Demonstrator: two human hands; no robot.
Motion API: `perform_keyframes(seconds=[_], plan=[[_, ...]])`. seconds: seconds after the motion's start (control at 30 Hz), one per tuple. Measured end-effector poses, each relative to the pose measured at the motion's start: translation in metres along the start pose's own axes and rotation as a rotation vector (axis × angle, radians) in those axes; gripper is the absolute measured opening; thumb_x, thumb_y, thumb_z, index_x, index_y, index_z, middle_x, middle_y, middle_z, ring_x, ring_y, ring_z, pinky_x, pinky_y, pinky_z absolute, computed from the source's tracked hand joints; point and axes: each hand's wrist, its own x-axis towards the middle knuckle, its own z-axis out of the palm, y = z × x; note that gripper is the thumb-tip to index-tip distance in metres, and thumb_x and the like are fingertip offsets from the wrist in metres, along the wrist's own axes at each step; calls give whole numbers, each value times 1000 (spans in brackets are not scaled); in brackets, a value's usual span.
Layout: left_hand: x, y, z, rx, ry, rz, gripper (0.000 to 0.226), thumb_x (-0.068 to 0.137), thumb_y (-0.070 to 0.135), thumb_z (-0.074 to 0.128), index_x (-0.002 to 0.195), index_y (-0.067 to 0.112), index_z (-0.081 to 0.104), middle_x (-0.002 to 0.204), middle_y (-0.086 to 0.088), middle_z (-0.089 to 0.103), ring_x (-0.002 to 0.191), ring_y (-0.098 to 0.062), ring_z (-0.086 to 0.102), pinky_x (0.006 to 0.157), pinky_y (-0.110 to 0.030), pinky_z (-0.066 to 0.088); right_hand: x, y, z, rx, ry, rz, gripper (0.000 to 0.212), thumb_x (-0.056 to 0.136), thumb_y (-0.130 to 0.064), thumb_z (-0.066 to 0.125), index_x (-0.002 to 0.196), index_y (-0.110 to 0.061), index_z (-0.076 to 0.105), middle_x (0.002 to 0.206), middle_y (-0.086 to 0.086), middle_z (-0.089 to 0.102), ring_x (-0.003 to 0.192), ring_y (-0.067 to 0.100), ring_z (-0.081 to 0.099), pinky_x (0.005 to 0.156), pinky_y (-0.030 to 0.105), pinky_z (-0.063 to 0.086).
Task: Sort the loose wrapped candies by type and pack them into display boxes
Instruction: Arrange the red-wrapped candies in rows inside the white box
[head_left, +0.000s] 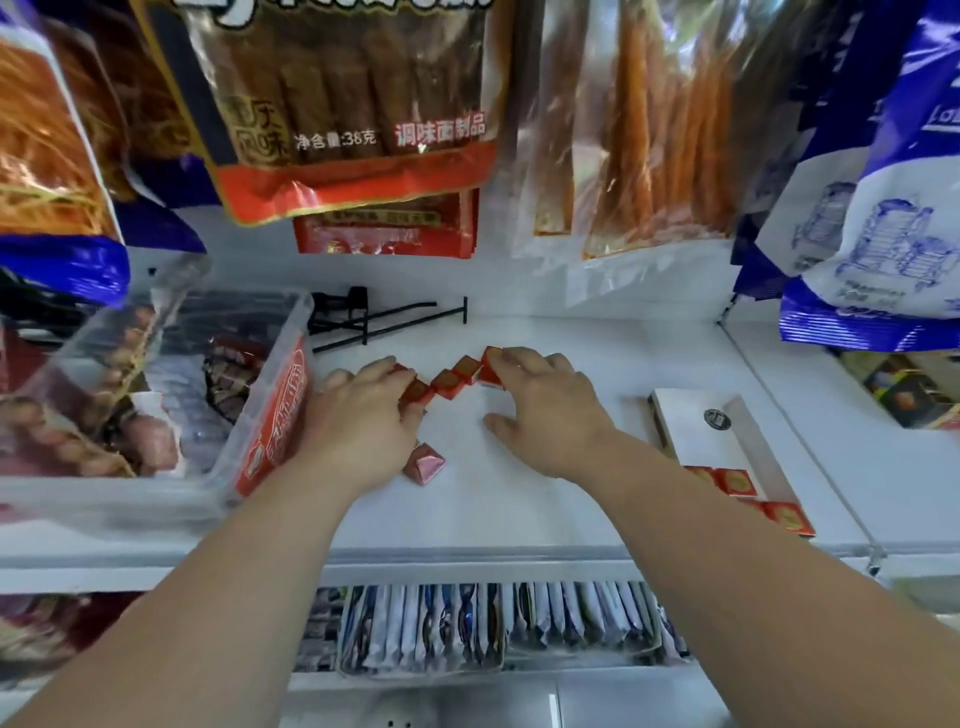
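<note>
Centrally, left hand (363, 415) and right hand (550, 405), flat-fingered without clasp, at candy row (448, 382) ends; bare shelf (493, 512) nearer.

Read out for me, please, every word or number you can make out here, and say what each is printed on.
"净含量:38克": on the hanging brown-and-red snack packet, above its red band.
"调味面制品": same packet, to the right of the weight.
Too blurred to read: the red label on the clear tub, the round black mark on the white box, the print on the blue-and-white bag, and the gold faces of the red candies.
</note>
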Motion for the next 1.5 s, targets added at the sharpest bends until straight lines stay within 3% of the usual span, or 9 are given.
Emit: perform_keyframes(seconds=[0.13, 0.3, 0.37, 0.53, 0.8, 0.87, 1.07, 1.2, 1.5], plan=[[7, -5, 3, -88, 31, 15, 34, 96, 24, 41, 123, 28, 62, 132, 6, 56, 111, -26, 45, 98, -43, 42, -1, 5, 6, 60, 17, 36, 43, 92, -37, 56, 134, -28, 54, 141, -2, 44, 120, 27, 44, 100, 38, 42], [11, 0, 2, -209, 67, -12, 43, 89, 7, 50, 127, 23, 63, 123, -3, 57, 112, -26, 52, 94, -40, 47, -17, 16, 10, 195, 120, 68, 10, 86, -25, 62, 84, -15, 62, 87, 0, 61, 89, 24, 55, 70, 31, 46], [14, -1, 4, -210, 48, -40, 44, 89, 8, 53, 130, 22, 62, 125, -6, 54, 113, -27, 52, 93, -37, 47, -23, 18, 7, 264, 119, 88, 8, 84, -24, 65, 89, -19, 64, 86, -4, 63, 86, 19, 58, 69, 28, 47], [20, 2, 4, -172, 38, -36, 30, 89, 17, 64, 118, 21, 67, 117, -4, 56, 104, -25, 56, 87, -36, 48, -43, 24, -14, 347, 38, 104, 44, 85, -28, 70, 128, -26, 61, 109, -5, 65, 95, 12, 60, 88, 27, 50], [5, 32, -12, -343, 218, -83, 36, 99, 34, 51, 133, 22, 55, 122, -5, 63, 89, -22, 64, 69, -29, 52, -97, 46, -68, 746, 193, 128, 34, 78, -1, 74, 108, -18, 72, 94, -6, 70, 84, 7, 70, 81, 20, 55], [-8, 60, -15, -707, 146, -83, 31, 102, 34, 45, 130, 32, 56, 111, 3, 65, 77, -16, 64, 52, -22, 44, -116, 54, -81, 992, 159, 175, 33, 77, 5, 75, 104, -15, 72, 90, 1, 76, 87, 14, 73, 77, 19, 55], [-53, 131, -2, -1554, -414, -92, 35, 102, 10, 43, 115, 28, 71, 95, -17, 70, 72, -23, 59, 62, -33, 41, -145, 78, -85, 1260, 144, 251, 36, 76, 6, 77, 105, -16, 73, 90, 12, 76, 84, 24, 71, 81, 36, 57], [-57, 159, 8, -1634, -574, -96, 32, 100, 7, 43, 115, 17, 70, 104, -24, 69, 76, -26, 61, 67, -36, 44, -154, 97, -85, 1300, 138, 315, 36, 76, 11, 75, 102, -13, 71, 86, 17, 75, 79, 25, 72, 77, 39, 59], [-41, 198, 27, -1600, -620, -57, 31, 98, 5, 45, 117, 12, 69, 100, -18, 69, 77, -26, 62, 68, -37, 47, -158, 133, -81, 1158, 216, 364, 37, 75, 1, 81, 104, -20, 73, 84, 13, 74, 79, 28, 71, 82, 53, 58]])
